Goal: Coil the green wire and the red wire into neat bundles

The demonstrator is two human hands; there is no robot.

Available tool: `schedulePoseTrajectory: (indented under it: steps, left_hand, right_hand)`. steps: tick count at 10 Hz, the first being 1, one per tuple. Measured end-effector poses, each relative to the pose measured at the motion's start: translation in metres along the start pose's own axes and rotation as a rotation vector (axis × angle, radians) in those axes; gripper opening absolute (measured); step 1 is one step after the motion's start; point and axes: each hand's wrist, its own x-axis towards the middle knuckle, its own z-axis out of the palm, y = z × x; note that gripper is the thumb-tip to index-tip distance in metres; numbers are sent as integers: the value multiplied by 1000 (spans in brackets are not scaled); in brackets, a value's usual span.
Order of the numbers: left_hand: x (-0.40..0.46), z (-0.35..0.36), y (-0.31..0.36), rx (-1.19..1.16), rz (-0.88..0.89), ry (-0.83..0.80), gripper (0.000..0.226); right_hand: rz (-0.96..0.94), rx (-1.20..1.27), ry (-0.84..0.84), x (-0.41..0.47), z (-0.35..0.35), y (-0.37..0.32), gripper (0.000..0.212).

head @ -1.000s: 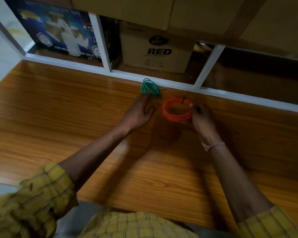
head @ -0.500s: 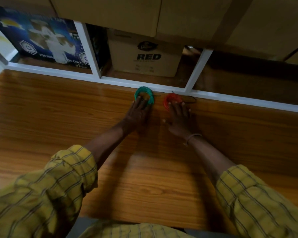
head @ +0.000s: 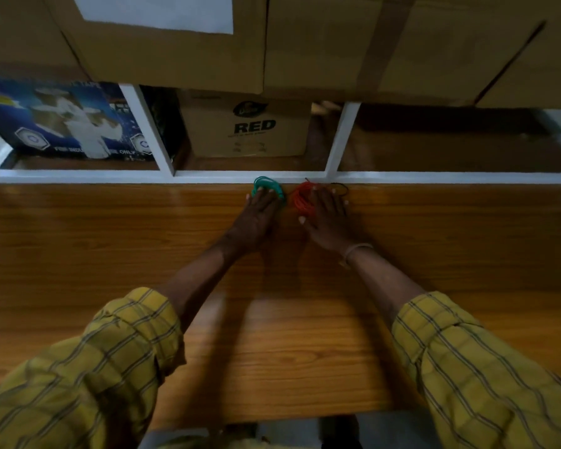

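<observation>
Now both coils lay at far edge of tabletop (head: 110, 254), side by side. Left hand (head: 256, 218) flat, fingers straight, pressed on green wire (head: 266, 183); right hand (head: 327, 218) likewise on red wire (head: 300, 199). Each bundle directly under fingers of nearer hand, no cross-reach needed.

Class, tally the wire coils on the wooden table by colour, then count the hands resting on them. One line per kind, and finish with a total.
Green wire coils: 1, the green coil, under the left hand
Red wire coils: 1, the red coil, under the right hand
Hands: 2
Total: 4
</observation>
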Motion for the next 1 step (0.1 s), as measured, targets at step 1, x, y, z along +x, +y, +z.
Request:
schedulePoseTrajectory:
  steps: [1]
  left_hand:
    - [1, -7, 8, 17, 6, 42, 74]
  right_hand:
    - [-30, 35, 70, -6, -13, 9, 80]
